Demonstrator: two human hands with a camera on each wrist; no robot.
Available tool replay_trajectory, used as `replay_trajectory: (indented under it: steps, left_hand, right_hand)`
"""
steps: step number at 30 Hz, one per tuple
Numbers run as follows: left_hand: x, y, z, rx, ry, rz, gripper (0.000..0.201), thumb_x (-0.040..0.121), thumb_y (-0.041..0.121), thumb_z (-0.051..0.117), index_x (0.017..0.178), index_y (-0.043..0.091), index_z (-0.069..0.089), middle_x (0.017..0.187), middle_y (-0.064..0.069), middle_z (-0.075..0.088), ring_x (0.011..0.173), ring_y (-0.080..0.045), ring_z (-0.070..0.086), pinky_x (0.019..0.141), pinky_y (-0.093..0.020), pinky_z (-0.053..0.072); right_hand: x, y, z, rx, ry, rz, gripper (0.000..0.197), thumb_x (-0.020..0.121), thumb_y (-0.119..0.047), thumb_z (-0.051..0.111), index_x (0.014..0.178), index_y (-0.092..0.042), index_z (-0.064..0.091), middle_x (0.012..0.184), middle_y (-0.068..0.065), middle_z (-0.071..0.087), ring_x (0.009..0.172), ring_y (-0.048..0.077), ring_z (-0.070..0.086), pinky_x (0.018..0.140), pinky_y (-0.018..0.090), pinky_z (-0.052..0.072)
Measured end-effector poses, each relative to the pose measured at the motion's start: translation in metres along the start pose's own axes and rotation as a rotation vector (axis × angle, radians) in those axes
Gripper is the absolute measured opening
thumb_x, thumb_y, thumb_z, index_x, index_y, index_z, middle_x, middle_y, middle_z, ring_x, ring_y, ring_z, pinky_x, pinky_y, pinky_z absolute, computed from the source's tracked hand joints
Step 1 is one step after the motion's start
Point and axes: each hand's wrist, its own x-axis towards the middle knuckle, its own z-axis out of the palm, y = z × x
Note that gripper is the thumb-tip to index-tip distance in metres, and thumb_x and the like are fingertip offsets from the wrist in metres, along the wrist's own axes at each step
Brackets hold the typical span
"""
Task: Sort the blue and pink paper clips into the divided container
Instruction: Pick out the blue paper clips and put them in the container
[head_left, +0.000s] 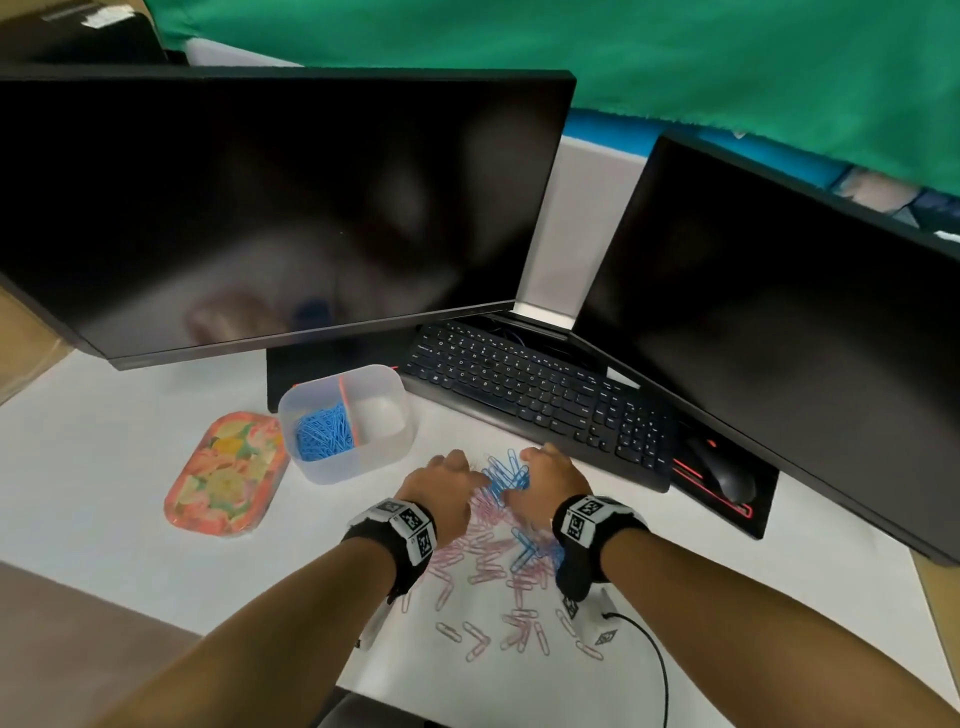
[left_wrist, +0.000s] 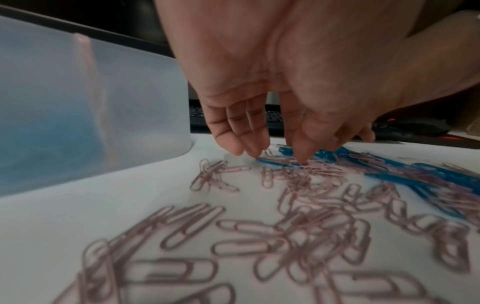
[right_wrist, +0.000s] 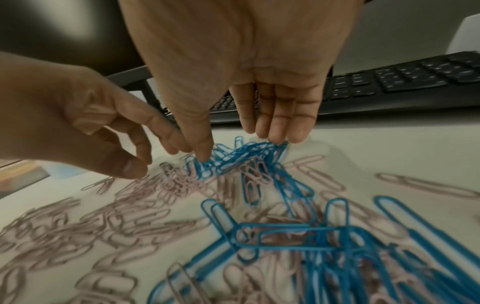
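Observation:
A translucent divided container (head_left: 363, 470) stands left of my hands; its left compartment holds blue paper clips (head_left: 324, 434) and its right compartment looks empty. Pink paper clips (head_left: 483, 561) and blue ones lie mixed on the white desk. My right hand (right_wrist: 241, 148) points down, and its thumb and fingertips pinch a raised bunch of blue paper clips (right_wrist: 233, 162). My left hand (left_wrist: 272, 150) reaches down beside that bunch with loose fingers touching the clips and holding nothing. In the head view the left hand (head_left: 457, 467) and right hand (head_left: 545, 467) flank the blue bunch (head_left: 506, 475).
A black keyboard (head_left: 535, 395) lies just beyond the hands, with a mouse (head_left: 724, 473) on a pad to the right. Two dark monitors (head_left: 260, 208) (head_left: 779, 312) stand behind. A floral tray (head_left: 226, 473) lies left of the container. A black cable (head_left: 654, 660) runs by my right forearm.

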Motion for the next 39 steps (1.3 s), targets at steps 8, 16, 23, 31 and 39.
replay_trajectory:
  steps: [8, 16, 23, 31, 39]
  left_hand:
    - [-0.004, 0.001, 0.008, 0.072, 0.034, -0.043, 0.05, 0.087, 0.015, 0.047, 0.136, 0.026, 0.045, 0.132, -0.008, 0.042, 0.113, -0.028, 0.046, 0.09, -0.04, 0.049]
    - [-0.005, -0.001, 0.01, 0.041, 0.073, -0.028, 0.05, 0.088, 0.014, 0.049, 0.135, 0.03, 0.048, 0.13, -0.005, 0.045, 0.112, -0.027, 0.047, 0.089, -0.039, 0.049]
    - [-0.003, -0.005, 0.009, 0.02, 0.107, -0.021, 0.038, 0.088, 0.017, 0.049, 0.122, 0.028, 0.059, 0.122, -0.002, 0.05, 0.108, -0.025, 0.049, 0.086, -0.036, 0.048]
    - [0.006, 0.005, 0.003, -0.028, 0.125, -0.043, 0.033, 0.087, 0.017, 0.05, 0.118, 0.024, 0.058, 0.115, -0.001, 0.051, 0.108, -0.024, 0.052, 0.085, -0.035, 0.048]
    - [0.006, -0.005, 0.002, -0.115, 0.1, -0.115, 0.033, 0.089, 0.019, 0.05, 0.121, 0.024, 0.056, 0.122, -0.001, 0.049, 0.112, -0.023, 0.05, 0.088, -0.035, 0.048]
  right_hand:
    - [0.008, -0.007, 0.007, -0.054, 0.123, -0.055, 0.045, 0.083, -0.041, 0.064, 0.117, -0.012, 0.058, 0.122, 0.004, 0.05, 0.111, 0.024, 0.052, 0.089, 0.038, 0.05]
    - [0.009, -0.009, 0.013, -0.006, 0.111, -0.066, 0.038, 0.081, -0.037, 0.069, 0.108, -0.01, 0.062, 0.115, 0.008, 0.057, 0.107, 0.025, 0.056, 0.088, 0.037, 0.051]
    - [0.002, -0.007, 0.017, 0.015, 0.074, -0.118, 0.026, 0.082, -0.028, 0.066, 0.101, -0.011, 0.064, 0.105, 0.008, 0.059, 0.097, 0.025, 0.059, 0.084, 0.035, 0.052]
    - [0.0, -0.007, 0.018, 0.015, 0.075, -0.12, 0.021, 0.085, -0.026, 0.065, 0.101, -0.013, 0.063, 0.106, 0.006, 0.058, 0.096, 0.024, 0.059, 0.082, 0.032, 0.051]
    - [0.001, -0.004, 0.016, 0.077, 0.074, -0.091, 0.016, 0.087, -0.019, 0.061, 0.091, -0.006, 0.069, 0.094, 0.011, 0.069, 0.085, 0.027, 0.065, 0.071, 0.031, 0.054]
